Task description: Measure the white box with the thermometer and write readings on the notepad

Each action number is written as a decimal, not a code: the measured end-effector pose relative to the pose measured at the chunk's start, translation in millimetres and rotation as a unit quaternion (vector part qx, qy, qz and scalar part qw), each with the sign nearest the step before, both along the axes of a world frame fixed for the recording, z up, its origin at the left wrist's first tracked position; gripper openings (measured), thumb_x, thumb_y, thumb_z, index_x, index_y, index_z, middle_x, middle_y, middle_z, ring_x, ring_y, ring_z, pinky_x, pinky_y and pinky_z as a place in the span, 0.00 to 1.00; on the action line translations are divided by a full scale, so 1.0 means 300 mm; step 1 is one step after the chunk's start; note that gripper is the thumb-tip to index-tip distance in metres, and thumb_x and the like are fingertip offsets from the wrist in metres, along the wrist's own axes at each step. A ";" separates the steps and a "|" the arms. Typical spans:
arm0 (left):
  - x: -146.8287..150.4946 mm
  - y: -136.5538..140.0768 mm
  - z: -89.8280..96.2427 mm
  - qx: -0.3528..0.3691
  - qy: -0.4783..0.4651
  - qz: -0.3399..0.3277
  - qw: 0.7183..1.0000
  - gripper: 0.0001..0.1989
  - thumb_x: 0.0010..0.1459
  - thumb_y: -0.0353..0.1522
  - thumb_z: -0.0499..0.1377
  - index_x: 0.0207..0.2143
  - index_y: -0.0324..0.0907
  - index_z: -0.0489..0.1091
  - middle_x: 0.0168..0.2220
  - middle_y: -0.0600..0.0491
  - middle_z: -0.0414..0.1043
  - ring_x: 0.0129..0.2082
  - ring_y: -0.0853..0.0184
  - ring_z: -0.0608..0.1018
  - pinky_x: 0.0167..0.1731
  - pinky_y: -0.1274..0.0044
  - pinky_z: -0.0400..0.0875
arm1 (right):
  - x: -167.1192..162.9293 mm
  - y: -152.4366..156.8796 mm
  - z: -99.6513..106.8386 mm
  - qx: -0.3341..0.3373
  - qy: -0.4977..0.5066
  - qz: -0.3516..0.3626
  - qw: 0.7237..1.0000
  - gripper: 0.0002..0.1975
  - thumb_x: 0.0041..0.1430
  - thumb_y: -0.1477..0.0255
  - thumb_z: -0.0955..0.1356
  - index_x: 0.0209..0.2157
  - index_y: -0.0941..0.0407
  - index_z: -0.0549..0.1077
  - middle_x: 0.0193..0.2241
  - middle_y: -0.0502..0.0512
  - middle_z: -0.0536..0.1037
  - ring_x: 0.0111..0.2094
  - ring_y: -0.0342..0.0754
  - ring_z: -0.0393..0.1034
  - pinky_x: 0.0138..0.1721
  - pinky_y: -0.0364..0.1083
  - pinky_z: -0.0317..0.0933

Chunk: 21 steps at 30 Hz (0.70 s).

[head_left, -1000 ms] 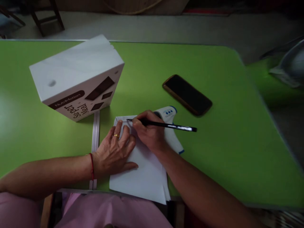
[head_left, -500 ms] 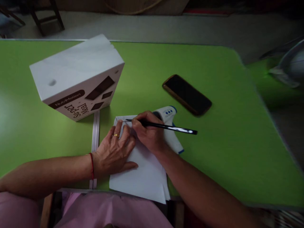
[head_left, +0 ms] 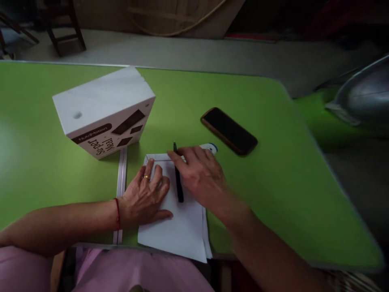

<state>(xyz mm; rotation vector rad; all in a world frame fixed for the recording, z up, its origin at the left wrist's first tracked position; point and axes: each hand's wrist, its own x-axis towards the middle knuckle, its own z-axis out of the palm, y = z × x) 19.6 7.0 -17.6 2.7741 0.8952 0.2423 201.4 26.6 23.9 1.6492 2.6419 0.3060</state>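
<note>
While left hand [head_left: 147, 196] splayed on paper [head_left: 176, 233] near table edge [head_left: 103, 245], right grip [head_left: 202, 170] just apart, snug around pen [head_left: 178, 179].

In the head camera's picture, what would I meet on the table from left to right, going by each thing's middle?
White box → left hand → black pen → right hand → phone.

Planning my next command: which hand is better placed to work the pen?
Probably the right hand: one digit crosses the pen near its far end. The left hand lies spread on the paper, apart from the pen.
</note>
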 end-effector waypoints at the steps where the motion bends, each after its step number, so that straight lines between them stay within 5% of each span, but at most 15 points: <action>1: 0.000 0.000 -0.001 0.001 -0.002 0.001 1.000 0.42 0.55 0.58 0.56 0.55 0.30 0.63 0.60 0.31 0.58 0.64 0.36 0.57 0.58 0.58 0.59 | 0.001 -0.006 0.003 -0.016 -0.036 -0.001 0.999 0.19 0.61 0.83 0.58 0.47 0.59 0.74 0.39 0.65 0.76 0.39 0.55 0.68 0.40 0.54 0.60; 9: 0.001 0.006 0.005 -0.029 0.021 -0.002 0.999 0.42 0.55 0.58 0.56 0.57 0.31 0.62 0.62 0.31 0.56 0.65 0.37 0.56 0.58 0.57 0.58 | 0.035 -0.083 0.017 -0.022 -0.034 0.049 0.998 0.13 0.62 0.74 0.63 0.45 0.64 0.73 0.44 0.68 0.75 0.45 0.59 0.67 0.42 0.54 0.60; 14: -0.088 0.023 0.107 -0.121 0.036 -0.022 0.992 0.40 0.53 0.56 0.60 0.54 0.32 0.65 0.61 0.33 0.59 0.63 0.45 0.62 0.56 0.62 0.64 | 0.061 -0.113 -0.007 -0.009 -0.045 0.061 0.997 0.13 0.63 0.71 0.63 0.42 0.66 0.74 0.42 0.69 0.75 0.40 0.57 0.70 0.40 0.53 0.63; 16: -0.181 0.045 0.170 -0.193 0.092 0.010 0.977 0.28 0.55 0.50 0.63 0.47 0.36 0.69 0.51 0.41 0.71 0.49 0.54 0.76 0.45 0.68 0.72 | 0.063 -0.125 -0.022 -0.003 -0.043 0.064 0.997 0.15 0.65 0.73 0.62 0.44 0.68 0.73 0.43 0.71 0.75 0.40 0.57 0.71 0.40 0.53 0.64; 18: -0.300 0.081 0.218 -0.223 0.161 0.080 0.958 0.19 0.61 0.47 0.58 0.37 0.39 0.72 0.36 0.47 0.76 0.33 0.59 0.79 0.31 0.71 0.72 | 0.061 -0.138 -0.037 -0.007 -0.032 0.065 0.997 0.17 0.65 0.73 0.60 0.47 0.69 0.72 0.45 0.73 0.74 0.42 0.58 0.71 0.42 0.54 0.65; 21: -0.468 0.156 0.227 -0.240 0.197 0.171 0.935 0.28 0.60 0.56 0.51 0.28 0.41 0.71 0.27 0.48 0.75 0.26 0.57 0.77 0.25 0.70 0.69 | 0.050 -0.152 -0.055 -0.012 -0.007 0.050 0.999 0.18 0.65 0.73 0.61 0.49 0.70 0.71 0.47 0.75 0.73 0.45 0.61 0.70 0.45 0.56 0.64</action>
